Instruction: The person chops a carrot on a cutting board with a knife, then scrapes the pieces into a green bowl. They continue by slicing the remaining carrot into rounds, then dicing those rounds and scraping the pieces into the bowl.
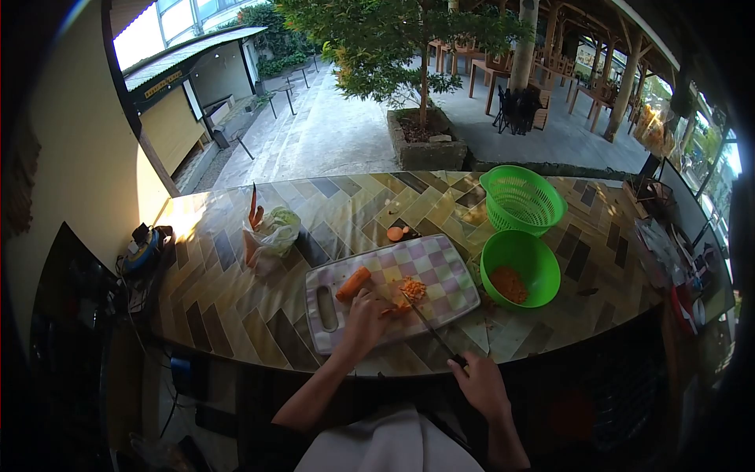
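My right hand [480,384] is closed round the dark handle of a knife [429,326], whose blade reaches up and left over a checkered cutting board [448,271]. The blade's tip lies by a small heap of chopped carrot [414,289]. On the board my left hand [367,316] has its fingers bent down on carrot strips [397,307] beside the blade; the fingers partly hide them. A thick piece of peeled carrot [353,284] lies just above that hand, near the board's handle slot.
Right of the board stands a green bowl [543,271] with orange bits inside, and behind it a green colander [525,197]. A plastic bag [277,232] with vegetables sits at the left. Carrot ends [397,234] lie beyond the board on the patterned table [228,307].
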Available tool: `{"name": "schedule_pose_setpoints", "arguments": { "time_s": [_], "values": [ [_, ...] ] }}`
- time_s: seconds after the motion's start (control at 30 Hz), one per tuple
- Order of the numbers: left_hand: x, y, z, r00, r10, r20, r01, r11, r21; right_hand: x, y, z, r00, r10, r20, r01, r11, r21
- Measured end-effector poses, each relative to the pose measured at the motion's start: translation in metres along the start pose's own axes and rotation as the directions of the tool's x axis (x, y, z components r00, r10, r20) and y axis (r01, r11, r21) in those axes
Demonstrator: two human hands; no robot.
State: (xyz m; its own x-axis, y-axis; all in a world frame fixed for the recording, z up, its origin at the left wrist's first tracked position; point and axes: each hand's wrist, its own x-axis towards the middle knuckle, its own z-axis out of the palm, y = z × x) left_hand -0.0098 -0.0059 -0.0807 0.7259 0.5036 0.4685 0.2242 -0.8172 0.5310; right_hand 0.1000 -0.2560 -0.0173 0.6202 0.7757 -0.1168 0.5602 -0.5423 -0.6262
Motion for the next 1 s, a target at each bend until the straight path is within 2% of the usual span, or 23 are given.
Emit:
{"name": "schedule_pose_setpoints", "arguments": {
  "time_s": [0.13, 0.23, 0.43, 0.63, 0.73, 0.83, 1.0],
  "values": [
    [0.002, 0.006, 0.002, 1.000, -0.025, -0.013, 0.025, 1.000, 0.004, 0.004, 0.000, 0.002, 0.999, -0.037, -0.019, 0.035, 0.998, -0.053],
    [0.010, 0.019, -0.005, 0.988, -0.150, 0.035, 0.152, 0.987, -0.060, 0.006, -0.001, 0.000, 1.000, -0.018, 0.000, 0.018, 0.998, -0.062],
    [0.016, 0.005, 0.008, 0.985, -0.138, 0.104, 0.151, 0.980, -0.129, 0.006, -0.004, -0.002, 1.000, 0.010, 0.015, -0.009, 0.999, -0.052],
    [0.015, 0.011, -0.005, 0.954, -0.201, 0.221, 0.238, 0.959, -0.153, 0.006, 0.001, -0.001, 1.000, -0.004, 0.007, 0.004, 1.000, -0.028],
    [0.017, 0.025, -0.014, 0.955, -0.192, 0.224, 0.240, 0.947, -0.211, 0.006, 0.002, 0.000, 1.000, -0.014, 0.000, 0.014, 1.000, -0.015],
    [0.013, 0.025, -0.012, 0.982, -0.095, 0.165, 0.124, 0.977, -0.174, 0.006, 0.000, -0.002, 0.998, -0.041, 0.039, 0.043, 0.996, -0.076],
    [0.004, 0.017, 0.005, 0.999, -0.010, 0.045, 0.014, 0.996, -0.090, 0.008, 0.003, 0.002, 1.000, -0.028, 0.009, 0.028, 1.000, 0.008]
  ]
}}
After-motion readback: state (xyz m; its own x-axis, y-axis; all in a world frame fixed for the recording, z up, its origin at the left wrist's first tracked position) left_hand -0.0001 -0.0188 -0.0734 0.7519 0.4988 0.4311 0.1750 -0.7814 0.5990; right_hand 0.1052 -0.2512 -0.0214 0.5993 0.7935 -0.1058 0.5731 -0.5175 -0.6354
